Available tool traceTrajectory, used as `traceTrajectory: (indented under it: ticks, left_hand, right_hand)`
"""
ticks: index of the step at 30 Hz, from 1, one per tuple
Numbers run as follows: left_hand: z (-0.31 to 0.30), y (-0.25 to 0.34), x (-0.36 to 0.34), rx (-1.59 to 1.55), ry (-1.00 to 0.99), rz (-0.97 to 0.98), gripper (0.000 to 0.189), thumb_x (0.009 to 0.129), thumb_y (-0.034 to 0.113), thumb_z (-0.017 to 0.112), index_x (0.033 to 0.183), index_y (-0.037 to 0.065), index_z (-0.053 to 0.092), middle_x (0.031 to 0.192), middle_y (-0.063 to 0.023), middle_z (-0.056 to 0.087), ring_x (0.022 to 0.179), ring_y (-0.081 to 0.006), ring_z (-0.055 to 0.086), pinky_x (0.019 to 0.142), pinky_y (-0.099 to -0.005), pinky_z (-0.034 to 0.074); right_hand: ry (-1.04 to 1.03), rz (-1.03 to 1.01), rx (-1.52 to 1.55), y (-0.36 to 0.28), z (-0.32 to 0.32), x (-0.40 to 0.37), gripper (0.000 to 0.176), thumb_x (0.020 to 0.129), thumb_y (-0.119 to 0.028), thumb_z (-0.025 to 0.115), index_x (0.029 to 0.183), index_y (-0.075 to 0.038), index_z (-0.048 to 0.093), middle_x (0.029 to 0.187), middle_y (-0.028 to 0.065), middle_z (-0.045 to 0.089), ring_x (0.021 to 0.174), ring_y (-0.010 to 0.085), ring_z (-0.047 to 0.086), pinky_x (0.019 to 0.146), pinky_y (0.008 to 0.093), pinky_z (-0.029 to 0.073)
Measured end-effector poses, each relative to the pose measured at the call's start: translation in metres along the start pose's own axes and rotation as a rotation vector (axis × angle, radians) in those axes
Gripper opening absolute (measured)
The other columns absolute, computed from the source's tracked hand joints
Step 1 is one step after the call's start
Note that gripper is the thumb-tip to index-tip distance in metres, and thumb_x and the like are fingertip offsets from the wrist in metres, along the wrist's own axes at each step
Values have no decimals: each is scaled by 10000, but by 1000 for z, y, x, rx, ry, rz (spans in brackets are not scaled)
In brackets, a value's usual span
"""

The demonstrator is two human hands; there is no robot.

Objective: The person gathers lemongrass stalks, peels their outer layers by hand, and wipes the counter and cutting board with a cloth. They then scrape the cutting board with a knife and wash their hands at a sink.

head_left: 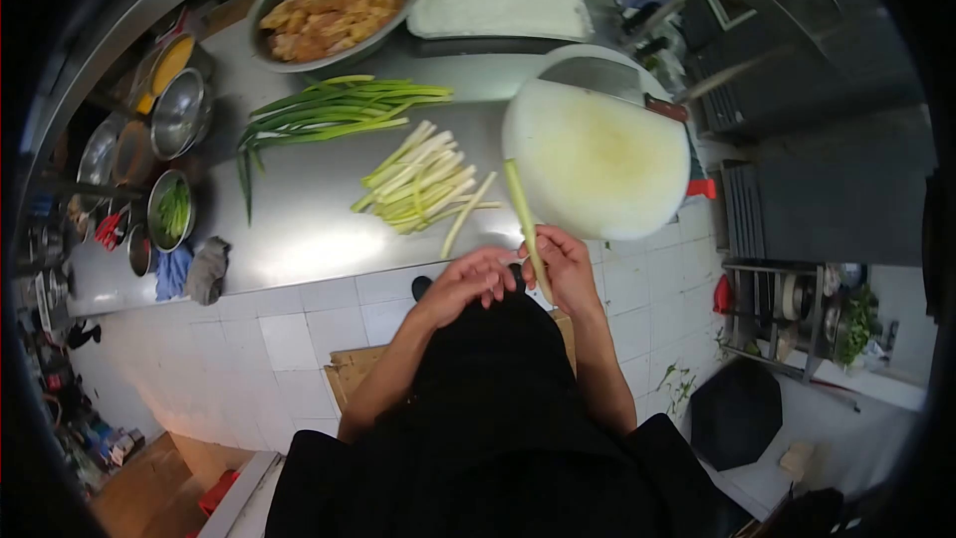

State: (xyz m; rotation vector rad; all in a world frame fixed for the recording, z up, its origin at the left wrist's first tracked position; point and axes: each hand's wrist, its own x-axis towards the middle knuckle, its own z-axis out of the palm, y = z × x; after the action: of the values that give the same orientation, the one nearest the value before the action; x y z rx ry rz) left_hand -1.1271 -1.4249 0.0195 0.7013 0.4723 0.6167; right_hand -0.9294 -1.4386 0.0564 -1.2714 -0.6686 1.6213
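Observation:
My right hand is closed around a pale green scallion stalk, which points up and away from me. Just left of it, my left hand has its fingers loosely curled and apart, with nothing visible in them. A pile of cut pale stalks lies on the steel counter in front of my hands. One loose stalk rests at the pile's right edge. Behind the pile are long green scallion leaves.
To the right is a round white cutting board with a cleaver across its far edge. A bowl of raw meat and a tray of white contents stand at the back. Metal bowls and cloths lie left.

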Motion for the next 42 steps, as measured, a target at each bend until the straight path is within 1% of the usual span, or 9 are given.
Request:
traceTrajectory:
  ticks: [3, 7, 9, 14, 29, 33, 36, 39, 42]
  left_hand:
    - [32, 37, 46, 313, 175, 192, 366, 916, 168, 562, 1256, 60, 478, 954, -48, 600, 756, -79, 531, 579, -209, 439]
    - [67, 59, 109, 532, 194, 158, 320, 915, 157, 568, 1199, 33, 489, 926, -40, 602, 740, -75, 528, 574, -216, 445]
    - [82, 54, 138, 433, 39, 142, 281, 914, 118, 569, 1171, 33, 497, 920, -41, 604, 713, -74, 524, 588, -215, 448]
    - [121, 27, 194, 188, 119, 298, 266, 917, 39, 501, 1178, 41, 453, 1074, -198, 611, 925, -211, 608, 754, -319, 531]
    - [135, -41, 210, -55, 209, 529, 235, 837, -54, 549, 1041, 58, 515, 1095, -172, 545, 939, -240, 582, 808, -349, 520]
    - [138, -53, 192, 105, 178, 573, 210, 800, -102, 580, 957, 31, 537, 1086, -162, 567, 957, -245, 587, 799, -329, 492]
    - [155, -56, 185, 584, 468, 441, 239, 782, -94, 618, 986, 18, 560, 1059, -150, 601, 940, -241, 604, 793, -316, 488]
    - [165, -55, 189, 1194, 612, 649, 267, 743, -65, 674, 1001, -7, 643, 937, -145, 655, 874, -225, 634, 774, -299, 498]
    - [164, -56, 196, 1154, 620, 690, 258, 726, -66, 687, 976, -10, 668, 921, -153, 665, 855, -223, 641, 781, -295, 496]
  right_hand:
    - [-70, 47, 127, -15, -19, -6, 249, 971, -125, 450, 1144, 26, 547, 829, 99, 612, 603, 144, 571, 495, 270, 481]
    - [-122, -5, -37, -41, -59, -12, 273, 980, -104, 418, 1182, 33, 541, 899, 120, 633, 650, 150, 596, 574, 264, 512]
    - [-135, -63, -88, -61, -86, -16, 282, 972, -75, 409, 1198, 42, 531, 922, 135, 637, 674, 162, 608, 604, 274, 521]
    - [-163, -82, -178, -107, -193, -16, 298, 946, -5, 403, 1201, 44, 548, 944, 127, 650, 713, 141, 615, 650, 252, 522]
    - [57, -313, -139, -112, -272, -22, 233, 861, 70, 512, 1077, 62, 600, 927, 119, 636, 743, 137, 609, 675, 264, 509]
    - [132, -527, 1, -106, -268, -6, 227, 838, 88, 549, 1059, 48, 583, 986, 147, 635, 784, 140, 601, 710, 272, 509]
    - [116, -560, 160, -122, -259, -7, 267, 851, 74, 545, 1115, 36, 540, 1023, 168, 630, 816, 154, 599, 723, 280, 511]
    - [61, -589, 234, -128, -257, -6, 282, 851, 80, 537, 1127, 30, 512, 1043, 180, 623, 836, 165, 601, 734, 285, 512]
    - [51, -625, 238, -126, -261, 0, 217, 863, 66, 525, 1077, 31, 524, 1031, 185, 623, 825, 172, 605, 738, 302, 512]
